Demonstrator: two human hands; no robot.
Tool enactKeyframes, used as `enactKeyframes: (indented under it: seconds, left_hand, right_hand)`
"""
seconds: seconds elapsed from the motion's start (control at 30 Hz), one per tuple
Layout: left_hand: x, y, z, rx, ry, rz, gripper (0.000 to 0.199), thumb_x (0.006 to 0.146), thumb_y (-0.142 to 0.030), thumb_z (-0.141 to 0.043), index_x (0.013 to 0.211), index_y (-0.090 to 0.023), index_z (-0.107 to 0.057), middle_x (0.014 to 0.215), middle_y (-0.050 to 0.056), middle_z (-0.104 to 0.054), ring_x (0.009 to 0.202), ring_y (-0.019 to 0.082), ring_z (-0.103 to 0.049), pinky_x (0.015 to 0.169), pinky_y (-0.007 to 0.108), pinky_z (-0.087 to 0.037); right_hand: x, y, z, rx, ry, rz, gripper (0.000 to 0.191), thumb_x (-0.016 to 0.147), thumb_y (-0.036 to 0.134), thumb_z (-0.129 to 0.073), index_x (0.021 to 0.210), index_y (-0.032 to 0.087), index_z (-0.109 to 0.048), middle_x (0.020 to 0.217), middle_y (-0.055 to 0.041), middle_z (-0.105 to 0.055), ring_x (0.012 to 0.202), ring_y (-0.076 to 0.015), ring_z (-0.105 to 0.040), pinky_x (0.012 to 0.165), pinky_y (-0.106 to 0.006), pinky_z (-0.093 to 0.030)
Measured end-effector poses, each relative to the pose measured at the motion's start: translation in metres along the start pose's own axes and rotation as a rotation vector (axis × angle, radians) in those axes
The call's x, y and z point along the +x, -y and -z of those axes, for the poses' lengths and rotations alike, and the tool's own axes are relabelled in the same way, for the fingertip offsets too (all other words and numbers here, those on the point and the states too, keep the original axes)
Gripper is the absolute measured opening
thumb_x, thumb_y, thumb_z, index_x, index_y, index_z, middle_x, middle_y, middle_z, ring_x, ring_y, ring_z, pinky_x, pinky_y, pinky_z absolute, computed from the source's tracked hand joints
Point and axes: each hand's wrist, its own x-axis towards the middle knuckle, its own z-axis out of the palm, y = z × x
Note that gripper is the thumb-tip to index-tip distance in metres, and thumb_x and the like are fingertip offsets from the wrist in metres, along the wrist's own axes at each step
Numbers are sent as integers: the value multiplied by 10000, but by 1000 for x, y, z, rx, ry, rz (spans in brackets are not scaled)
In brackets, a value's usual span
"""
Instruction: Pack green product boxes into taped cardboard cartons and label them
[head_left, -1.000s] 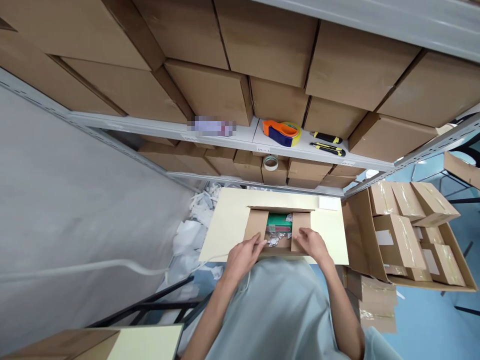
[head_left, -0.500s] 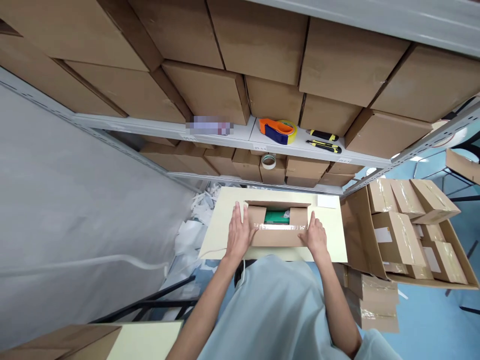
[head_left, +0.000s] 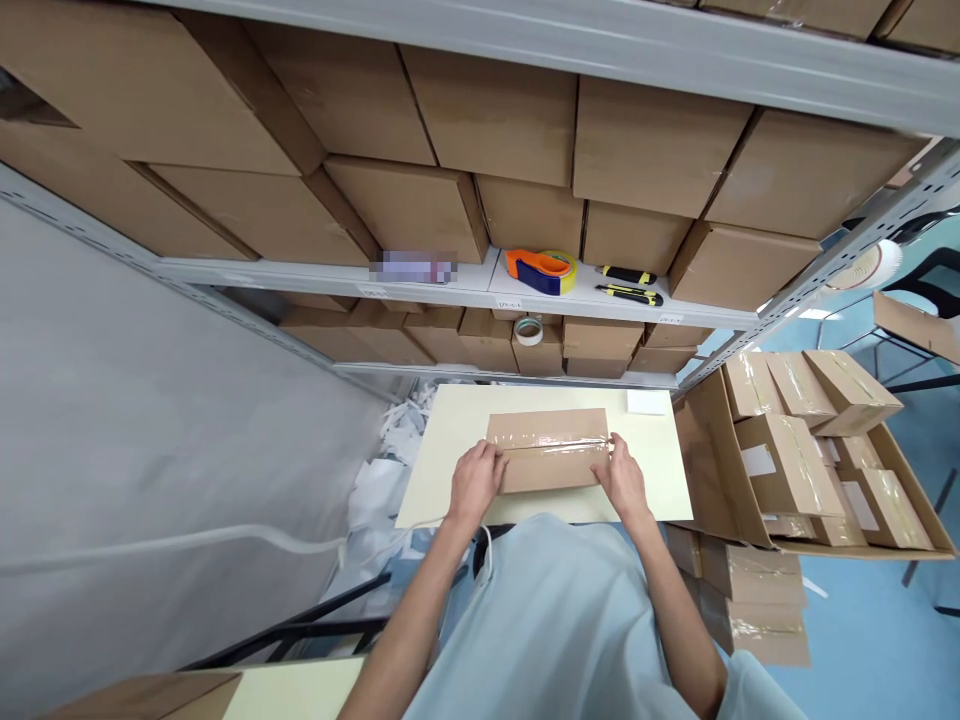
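Note:
A small cardboard box [head_left: 551, 465] lies on the pale yellow table [head_left: 442, 450] in front of me, its top flaps closed and clear tape running along the seam. My left hand [head_left: 478, 480] grips the box's left end, fingers pressed together at the edge. At the opposite end, my right hand [head_left: 622, 474] holds the box between thumb and fingers. The inside of the box is hidden. A white stack of paper [head_left: 649, 402] lies near the table's back right corner.
Shelves of cardboard boxes rise ahead; their ledge holds an orange and blue tape dispenser [head_left: 540, 271] and two yellow-black cutters [head_left: 630, 285]. A large carton [head_left: 716, 460] of taped boxes stands right. Crumpled white paper [head_left: 375, 485] lies left.
The box's top flaps have closed over the green contents seen earlier. Both hands have moved from flat and spread beside the box to gripping its ends. The view has tilted slightly.

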Motion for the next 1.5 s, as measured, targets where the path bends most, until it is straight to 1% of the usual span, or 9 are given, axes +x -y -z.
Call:
enactKeyframes:
  seconds: [0.23,0.33,0.43,0.57,0.73,0.9,1.17,1.37,1.5]
  left_hand:
    - [13,-2,-7,-120,-9,207,223,1061,-302,-548,1025,-197,-741,1147,133,-718,1063,291,-725,989,391,-561]
    - [23,-6,-11,-124,-20,343,288,1032,-323,-616,1247,-168,-729,1312,168,-683,1157,315,-728,1030,418,-567]
    - [30,-8,-22,-219,-24,507,621,1005,-309,-662,1573,-105,-516,1508,235,-615,1343,358,-676,1127,455,-539]
    - [36,0,-36,-375,81,654,697,1004,-295,-659,1625,-67,-439,1541,255,-647,1418,380,-651,1181,475,-515]
    - [37,16,-43,-459,104,644,678,984,-312,-696,1584,-64,-501,1569,241,-648,1469,320,-633,1204,377,-503]
    - [40,20,-56,-428,87,633,705,988,-317,-658,1615,-57,-467,1539,279,-657,1435,390,-653,1172,476,-532]
    - [50,24,-58,-313,105,559,745,1003,-284,-567,1641,53,-383,1671,316,-509,1589,356,-499,1297,429,-416]
    - [55,1,-53,-105,34,437,881,828,-44,-570,1691,-42,-390,1763,302,-374,1682,417,-314,1355,573,-286]
    - [80,-25,-46,-62,-24,306,957,735,14,-586,1678,-75,-452,1792,274,-333,1706,416,-242,1385,594,-183]
  right_hand:
    - [16,-8,-2,100,-54,-18,319,1130,331,-482,1322,172,-681,1331,-143,-733,1051,-243,-769,905,-329,-556]
    - [38,-15,1,194,-46,-74,244,1073,322,-543,1134,187,-736,1208,-115,-773,966,-235,-758,891,-327,-536]
    - [57,-23,3,304,26,-126,132,972,305,-639,976,214,-735,1077,-82,-795,974,-244,-750,873,-315,-527]
    - [71,-34,6,345,168,-120,92,915,301,-682,889,223,-722,953,-37,-801,891,-210,-748,783,-269,-522]
    - [84,-32,10,271,296,-128,67,909,252,-720,860,205,-717,912,-42,-803,835,-183,-737,734,-240,-498]
    - [101,-17,14,111,358,-175,88,865,180,-792,810,192,-724,950,-93,-819,903,-219,-754,742,-260,-478]
    - [99,7,25,-83,361,-152,25,920,156,-764,911,178,-768,1081,-152,-831,1042,-281,-794,818,-304,-529]
    - [88,35,40,-246,314,-87,125,928,130,-739,1002,205,-805,1142,-184,-840,1124,-376,-812,898,-425,-605]
    - [103,64,59,-354,252,-18,137,863,186,-828,999,206,-821,1109,-181,-845,1114,-414,-817,912,-479,-642]
